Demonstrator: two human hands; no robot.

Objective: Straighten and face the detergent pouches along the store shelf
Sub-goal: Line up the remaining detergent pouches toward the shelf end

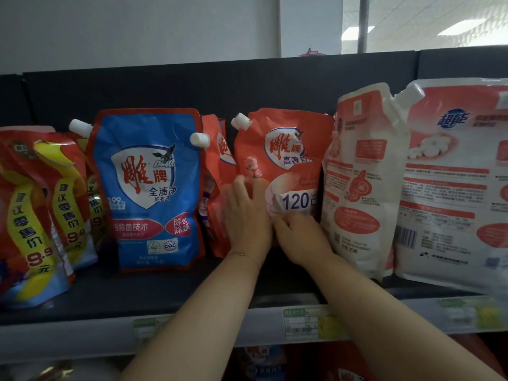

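Note:
A red-orange detergent pouch (288,149) with a white spout cap stands upright at the middle of the dark shelf (154,292), label facing me. My left hand (247,215) lies flat against its lower left front, fingers spread. My right hand (299,237) grips its lower edge, fingers curled under the bottom. Another red pouch (217,166) leans behind and to the left, half hidden. A blue pouch (148,188) stands facing front further left.
Red-and-yellow pouches (35,215) crowd the shelf's left end. Two white-and-pink pouches (362,182) (456,185) stand at the right with their backs showing. Price tags (302,323) line the shelf's front rail. More pouches show on the shelf below (261,358).

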